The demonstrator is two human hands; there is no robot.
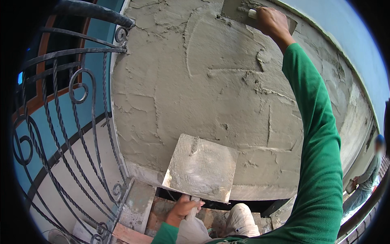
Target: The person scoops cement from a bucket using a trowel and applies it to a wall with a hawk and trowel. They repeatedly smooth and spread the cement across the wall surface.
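Observation:
My right hand (271,22) grips the pale handle of a steel trowel (233,9), whose blade lies against the wet grey plaster on the wall (195,93), high up at top centre-right. Ridges and rough patches mark the plaster. Low in the view, my left hand (185,210) is closed on the handle of a square metal plastering board (200,164), smeared with grey mortar and mostly bare on top. Both green-sleeved forearms show, the right one stretched along the right side.
A black wrought-iron railing (83,87) runs down the left beside a blue wall and wood-framed opening. Below are a worn ledge (136,205) and my knee. At far right a co-worker (363,183) in grey stands near a curved dark rail.

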